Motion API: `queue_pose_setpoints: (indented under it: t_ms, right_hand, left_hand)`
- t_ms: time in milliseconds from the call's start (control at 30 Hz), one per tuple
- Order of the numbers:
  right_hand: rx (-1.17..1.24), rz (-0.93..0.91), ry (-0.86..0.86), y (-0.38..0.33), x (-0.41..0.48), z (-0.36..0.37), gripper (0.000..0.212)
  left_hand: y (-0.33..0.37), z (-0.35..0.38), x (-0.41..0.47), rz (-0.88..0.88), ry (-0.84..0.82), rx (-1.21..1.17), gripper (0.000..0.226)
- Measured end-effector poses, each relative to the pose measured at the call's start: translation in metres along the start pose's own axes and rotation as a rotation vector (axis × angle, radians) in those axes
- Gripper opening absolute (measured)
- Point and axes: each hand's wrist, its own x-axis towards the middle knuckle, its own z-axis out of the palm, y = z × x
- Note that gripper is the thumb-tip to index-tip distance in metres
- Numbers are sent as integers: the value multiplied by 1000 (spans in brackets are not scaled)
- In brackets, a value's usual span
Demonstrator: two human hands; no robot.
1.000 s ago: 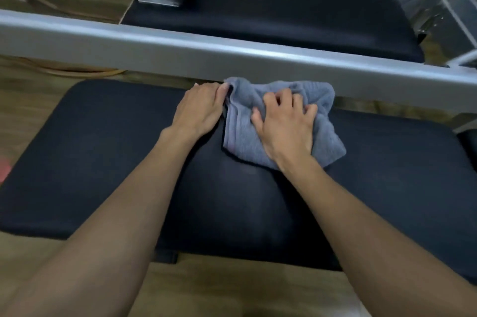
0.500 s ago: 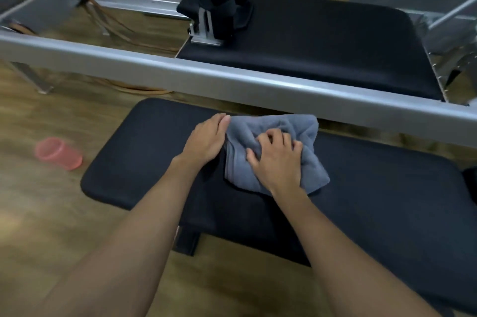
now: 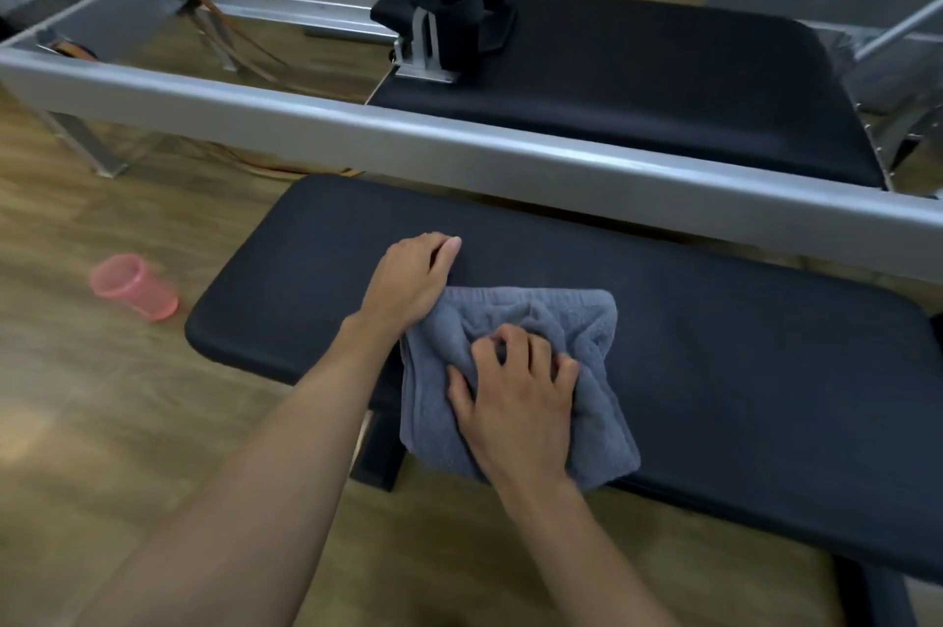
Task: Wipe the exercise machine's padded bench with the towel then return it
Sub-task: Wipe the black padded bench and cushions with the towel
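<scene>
A long black padded bench [image 3: 714, 345] lies across the middle of the head view. A crumpled grey towel [image 3: 587, 320] rests on its near half. My right hand [image 3: 515, 402] presses down on the towel with fingers bunching the cloth. My left hand [image 3: 408, 284] lies palm down on the bench at the towel's left edge, its heel touching the cloth, fingers together and holding nothing.
A silver metal rail [image 3: 459, 146] of the exercise machine runs just behind the bench. Beyond it sit a second black pad [image 3: 663, 80] and black shoulder rests [image 3: 459, 13]. A pink plastic cup [image 3: 133, 287] lies tipped on the wooden floor at left.
The towel and my right hand have slid from the bench's far edge by the rail toward the near edge. My view has pulled back and up, showing the cup and the machine.
</scene>
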Motion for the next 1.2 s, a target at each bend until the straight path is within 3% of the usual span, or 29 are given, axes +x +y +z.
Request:
queue_pose_setpoints:
  t_ms: [133,333,533,767,1000,1200]
  right_hand:
    - [-79,31,-4,-6,32,13,26]
    - [-131,70,12,-18,148,55,30]
    - [-150,101,-93,-21,220,83,42]
    - [-168,96,-30,-58,141,62,39]
    - [-78,90,-20,-124,36,35,25]
    - [-73,52,41,-135,57,52,20]
  left_hand:
    - [-27,-8,40,36,58,-6,35]
    - [-57,-17,87,40,69,-38,32]
    - [-78,-36,76,-31,49,-53,40]
    - [-73,-53,21,-70,33,-91,35]
    - [-85,-68,-9,-148,222,-264,21]
    - [-102,-73,36,-116,174,-254,28]
